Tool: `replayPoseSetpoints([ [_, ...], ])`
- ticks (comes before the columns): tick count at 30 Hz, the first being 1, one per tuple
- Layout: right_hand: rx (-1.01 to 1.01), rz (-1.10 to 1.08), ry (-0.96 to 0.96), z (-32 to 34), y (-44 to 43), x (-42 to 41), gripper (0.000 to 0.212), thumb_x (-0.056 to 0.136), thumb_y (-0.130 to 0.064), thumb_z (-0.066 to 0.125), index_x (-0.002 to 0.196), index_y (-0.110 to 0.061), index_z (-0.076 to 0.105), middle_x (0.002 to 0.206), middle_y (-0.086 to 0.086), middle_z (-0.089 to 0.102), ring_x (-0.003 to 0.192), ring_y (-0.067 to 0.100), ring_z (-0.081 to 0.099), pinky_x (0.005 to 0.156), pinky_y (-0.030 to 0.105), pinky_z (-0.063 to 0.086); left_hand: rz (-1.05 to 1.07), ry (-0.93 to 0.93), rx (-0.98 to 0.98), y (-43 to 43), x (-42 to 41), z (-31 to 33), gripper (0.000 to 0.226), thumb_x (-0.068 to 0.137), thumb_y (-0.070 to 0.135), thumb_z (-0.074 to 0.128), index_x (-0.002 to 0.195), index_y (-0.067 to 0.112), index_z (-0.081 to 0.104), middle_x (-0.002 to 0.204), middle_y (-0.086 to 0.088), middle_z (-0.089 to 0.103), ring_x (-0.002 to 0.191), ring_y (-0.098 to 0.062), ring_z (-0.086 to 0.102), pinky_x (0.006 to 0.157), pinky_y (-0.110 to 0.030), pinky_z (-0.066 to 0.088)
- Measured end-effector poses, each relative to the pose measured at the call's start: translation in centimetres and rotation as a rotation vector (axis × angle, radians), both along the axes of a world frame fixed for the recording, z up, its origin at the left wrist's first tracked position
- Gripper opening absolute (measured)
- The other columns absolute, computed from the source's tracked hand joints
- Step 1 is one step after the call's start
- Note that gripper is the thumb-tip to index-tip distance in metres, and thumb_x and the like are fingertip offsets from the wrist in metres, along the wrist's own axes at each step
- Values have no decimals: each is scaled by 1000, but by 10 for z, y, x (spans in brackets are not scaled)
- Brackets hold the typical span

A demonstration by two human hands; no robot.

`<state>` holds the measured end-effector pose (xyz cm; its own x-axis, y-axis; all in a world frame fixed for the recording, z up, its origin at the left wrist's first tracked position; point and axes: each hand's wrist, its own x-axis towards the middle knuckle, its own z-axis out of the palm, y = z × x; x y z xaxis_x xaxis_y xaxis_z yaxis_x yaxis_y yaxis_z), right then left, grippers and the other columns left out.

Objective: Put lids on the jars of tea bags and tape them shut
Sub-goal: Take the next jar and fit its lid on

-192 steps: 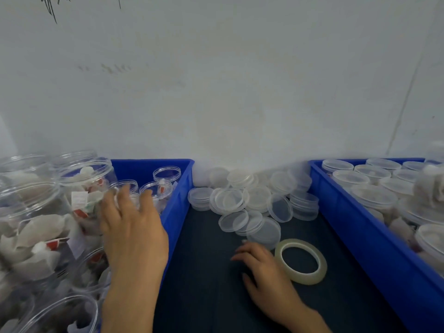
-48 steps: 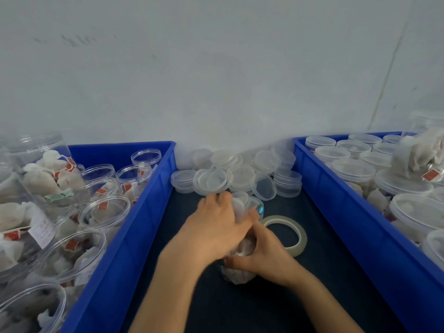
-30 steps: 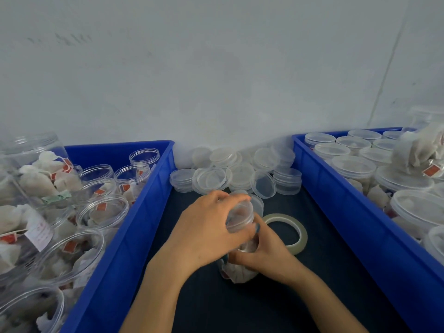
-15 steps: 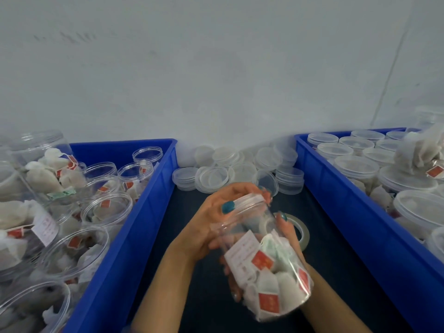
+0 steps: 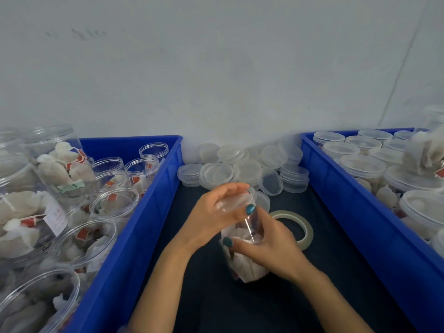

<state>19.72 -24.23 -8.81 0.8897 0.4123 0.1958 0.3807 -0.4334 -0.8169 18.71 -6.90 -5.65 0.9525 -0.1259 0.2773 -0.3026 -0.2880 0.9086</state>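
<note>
Clear plastic jar of tea bags (image 5: 245,267) stands upright on the dark counter (image 5: 216,308), between my two hands. My left hand (image 5: 216,212) curls over the lid (image 5: 231,203) on the jar's mouth, and my right hand (image 5: 271,248) wraps the jar's body.

Risks: the lid may seat crooked if I twist before it lies flat. A tea-bag tag may catch under the rim. The smooth wall may turn in my right hand's grip. Whether the lid is fully home I cannot tell.

Surroundings: the tape roll (image 5: 300,224) lies flat just behind my right hand, partly hidden by it. Loose lids (image 5: 240,167) heap against the wall. The left blue bin (image 5: 153,207) of open jars and the right blue bin (image 5: 348,200) of lidded jars hem in my forearms.
</note>
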Motion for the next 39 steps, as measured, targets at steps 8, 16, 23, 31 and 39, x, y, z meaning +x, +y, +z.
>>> replayPoseSetpoints([
  [8, 350, 513, 426, 2, -7, -1, 64, 67, -66, 80, 116, -27, 69, 116, 3, 73, 108, 19, 69, 90, 24, 52, -267, 27, -155, 12, -7, -1, 31, 95, 15, 64, 126, 19, 64, 131, -6, 67, 125, -24, 61, 100, -31, 52],
  [16, 13, 145, 15, 7, -32, 25, 44, 78, -62, 66, 119, -53, 54, 114, -25, 66, 108, -8, 62, 96, 27, 55, 24, -184, -197, 4, -8, 4, 39, 74, 45, 83, 107, 28, 70, 125, 8, 70, 123, -10, 62, 100, -33, 54],
  [23, -596, -4, 51, -2, -89, 48, 51, 67, -54, 86, 107, -49, 55, 115, -24, 53, 112, -4, 45, 96, 25, 46, 314, -368, 272, -23, 1, -16, 36, 71, 48, 80, 100, 30, 70, 122, 20, 59, 123, -4, 52, 102, -18, 42],
  [31, -432, -3, 11, 0, -84, 45, 7, 99, -29, 59, 98, -36, 56, 91, -11, 68, 88, 6, 62, 102, 39, 48, 412, -587, 403, -20, 0, -22, 35, 100, 49, 49, 120, 26, 66, 128, 13, 60, 125, -8, 51, 104, -41, 46],
  [39, 235, -58, -360, 6, -43, 17, 26, 101, -49, 41, 110, -29, 55, 83, -4, 58, 71, 15, 56, 62, 38, 49, 453, -633, 640, -43, -13, -23, 49, 99, 34, 51, 146, 18, 51, 144, 4, 55, 135, -10, 47, 115, -31, 36],
])
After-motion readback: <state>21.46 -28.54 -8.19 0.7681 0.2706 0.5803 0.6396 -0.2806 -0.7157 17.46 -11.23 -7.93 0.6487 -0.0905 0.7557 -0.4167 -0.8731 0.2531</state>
